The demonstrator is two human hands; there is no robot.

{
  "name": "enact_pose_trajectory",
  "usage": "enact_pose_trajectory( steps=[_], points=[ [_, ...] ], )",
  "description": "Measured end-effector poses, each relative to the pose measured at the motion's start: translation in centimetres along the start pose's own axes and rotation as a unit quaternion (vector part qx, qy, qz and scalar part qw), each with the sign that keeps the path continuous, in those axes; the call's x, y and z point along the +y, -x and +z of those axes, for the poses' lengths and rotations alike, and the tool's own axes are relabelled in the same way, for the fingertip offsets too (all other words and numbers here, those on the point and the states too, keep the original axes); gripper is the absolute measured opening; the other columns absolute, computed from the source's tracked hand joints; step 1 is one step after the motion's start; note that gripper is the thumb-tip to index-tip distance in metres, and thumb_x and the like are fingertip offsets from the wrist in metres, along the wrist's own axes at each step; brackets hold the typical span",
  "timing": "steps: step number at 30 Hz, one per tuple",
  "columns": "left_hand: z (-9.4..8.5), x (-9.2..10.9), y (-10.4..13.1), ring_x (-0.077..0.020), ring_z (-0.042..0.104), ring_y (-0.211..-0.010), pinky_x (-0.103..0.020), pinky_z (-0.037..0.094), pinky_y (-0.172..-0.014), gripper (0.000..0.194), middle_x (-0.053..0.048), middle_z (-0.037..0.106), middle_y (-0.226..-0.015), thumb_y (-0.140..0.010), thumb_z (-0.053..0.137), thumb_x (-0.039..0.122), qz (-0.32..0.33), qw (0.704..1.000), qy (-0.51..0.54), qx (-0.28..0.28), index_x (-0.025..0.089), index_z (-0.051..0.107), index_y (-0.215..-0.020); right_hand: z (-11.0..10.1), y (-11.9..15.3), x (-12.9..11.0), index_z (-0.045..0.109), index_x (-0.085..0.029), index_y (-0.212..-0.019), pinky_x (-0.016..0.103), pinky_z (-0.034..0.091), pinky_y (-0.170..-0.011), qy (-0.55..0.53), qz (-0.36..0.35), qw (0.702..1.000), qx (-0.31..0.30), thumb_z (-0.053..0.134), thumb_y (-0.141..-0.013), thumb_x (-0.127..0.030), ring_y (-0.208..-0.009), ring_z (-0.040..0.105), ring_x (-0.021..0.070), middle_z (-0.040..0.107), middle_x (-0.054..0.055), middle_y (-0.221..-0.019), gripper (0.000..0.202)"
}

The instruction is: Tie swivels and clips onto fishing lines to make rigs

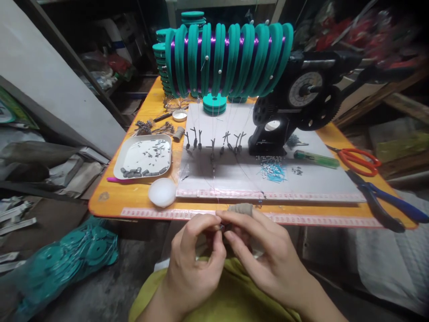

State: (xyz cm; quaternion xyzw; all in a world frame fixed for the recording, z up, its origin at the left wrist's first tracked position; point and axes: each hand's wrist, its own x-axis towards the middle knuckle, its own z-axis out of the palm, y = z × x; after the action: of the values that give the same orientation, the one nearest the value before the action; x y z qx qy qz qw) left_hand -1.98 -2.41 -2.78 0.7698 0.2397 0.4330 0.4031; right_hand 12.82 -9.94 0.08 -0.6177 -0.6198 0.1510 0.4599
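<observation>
My left hand (201,255) and my right hand (258,250) meet just below the table's front edge, thumbs and forefingers pinched close together. Between the fingertips is a small dark piece, too tiny to name, on a thin line (217,197) that runs up toward the row of green spools (228,58). A grey wrap (241,209) covers part of a finger on my right hand. Dark swivel-like pieces with forked tops (212,150) hang on fine lines below the spools. The spools carry purple thread and sit on a black winding machine (284,98).
A white tray (117,163) of grey weights and a white cap (162,193) stand at left. Blue-and-white pins (273,171), a green cutter (317,159), orange scissors (358,161) and blue-handled pliers (398,202) lie at right. A measuring tape (147,213) lines the front edge.
</observation>
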Motion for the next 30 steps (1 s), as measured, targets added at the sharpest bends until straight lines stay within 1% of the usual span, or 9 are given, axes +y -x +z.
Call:
enact_pose_trajectory(
  steps=[4,6,9,12,15,17,22,26,30],
  points=[
    [-0.3,0.0,0.0,-0.0087,0.064,-0.081,-0.017,0.055,-0.078,0.048,0.001,0.064,-0.095,-0.081,0.059,-0.002,0.029,0.999,-0.034,-0.008,0.025,0.052,-0.120,-0.3,-0.3,0.0,0.062,-0.022,-0.116,0.024,0.050,-0.069,-0.013,-0.006,0.999,-0.045,0.052,-0.097,-0.011,-0.078,0.062,0.0137,0.061,0.002,-0.089,0.024],
    [-0.4,0.1,0.1,-0.0095,0.065,-0.084,-0.018,0.055,-0.079,0.047,0.002,0.065,-0.094,-0.082,0.060,-0.001,0.006,1.000,-0.027,-0.005,0.027,0.052,-0.119,-0.3,-0.3,0.1,0.062,-0.021,-0.111,0.025,0.050,-0.067,-0.007,-0.008,0.999,-0.049,0.052,-0.098,-0.011,-0.076,0.062,0.0139,0.060,0.002,-0.087,0.020],
    [-0.5,0.6,-0.1,-0.0099,0.068,-0.084,-0.019,0.057,-0.078,0.039,0.003,0.068,-0.093,-0.087,0.061,0.006,-0.116,0.990,0.074,-0.012,0.030,0.054,-0.117,-0.3,-0.3,0.4,0.063,-0.019,-0.105,0.023,0.049,-0.065,-0.005,-0.016,0.999,-0.037,0.051,-0.097,-0.009,-0.073,0.060,0.0129,0.058,0.002,-0.085,0.017],
    [-0.7,1.2,-0.9,-0.0101,0.069,-0.070,-0.017,0.058,-0.061,0.021,0.000,0.070,-0.087,-0.088,0.067,0.018,-0.272,0.932,0.235,-0.042,0.025,0.060,-0.108,-0.3,-0.3,0.4,0.063,-0.019,-0.104,0.020,0.048,-0.064,-0.010,-0.033,0.999,-0.003,0.052,-0.095,-0.005,-0.071,0.059,0.0109,0.058,0.001,-0.084,0.020],
    [-0.8,1.3,-1.7,-0.0099,0.066,-0.061,-0.015,0.054,-0.049,0.022,-0.002,0.070,-0.081,-0.080,0.077,0.023,-0.346,0.876,0.330,-0.065,0.017,0.070,-0.100,-0.5,-0.4,0.2,0.063,-0.019,-0.103,0.018,0.048,-0.066,-0.008,-0.057,0.998,0.021,0.052,-0.094,-0.003,-0.072,0.059,0.0096,0.059,0.001,-0.086,0.021],
    [-0.7,1.2,-2.1,-0.0080,0.062,-0.057,-0.015,0.053,-0.048,0.022,-0.001,0.069,-0.075,-0.078,0.079,0.024,-0.363,0.862,0.350,-0.064,0.016,0.074,-0.097,-0.5,-0.4,0.1,0.063,-0.019,-0.102,0.018,0.049,-0.066,0.000,-0.072,0.997,0.027,0.051,-0.094,-0.003,-0.072,0.058,0.0094,0.059,0.001,-0.086,0.021],
    [-0.2,1.0,-2.3,-0.0057,0.057,-0.051,-0.013,0.051,-0.046,0.016,0.001,0.067,-0.063,-0.075,0.082,0.027,-0.371,0.857,0.355,-0.045,0.015,0.078,-0.085,-0.4,-0.4,-0.1,0.063,-0.019,-0.104,0.018,0.049,-0.065,0.033,-0.090,0.994,0.049,0.051,-0.094,-0.002,-0.071,0.056,0.0102,0.057,0.001,-0.085,0.024],
    [-0.1,0.7,-2.1,-0.0074,0.058,-0.050,-0.015,0.050,-0.044,0.021,0.001,0.065,-0.059,-0.075,0.082,0.033,-0.375,0.853,0.359,-0.053,0.014,0.075,-0.081,-0.2,-0.2,-0.1,0.064,-0.019,-0.105,0.018,0.049,-0.065,0.043,-0.095,0.993,0.060,0.051,-0.093,-0.001,-0.071,0.056,0.0100,0.056,0.001,-0.084,0.025],
    [-0.1,0.5,-1.8,-0.0073,0.057,-0.045,-0.016,0.049,-0.044,0.026,0.000,0.066,-0.057,-0.077,0.080,0.037,-0.384,0.838,0.381,-0.075,0.014,0.070,-0.081,-0.1,0.0,-0.1,0.065,-0.018,-0.106,0.020,0.050,-0.063,0.049,-0.091,0.992,0.070,0.052,-0.093,-0.001,-0.069,0.058,0.0113,0.058,0.003,-0.083,0.024]
  ],
)
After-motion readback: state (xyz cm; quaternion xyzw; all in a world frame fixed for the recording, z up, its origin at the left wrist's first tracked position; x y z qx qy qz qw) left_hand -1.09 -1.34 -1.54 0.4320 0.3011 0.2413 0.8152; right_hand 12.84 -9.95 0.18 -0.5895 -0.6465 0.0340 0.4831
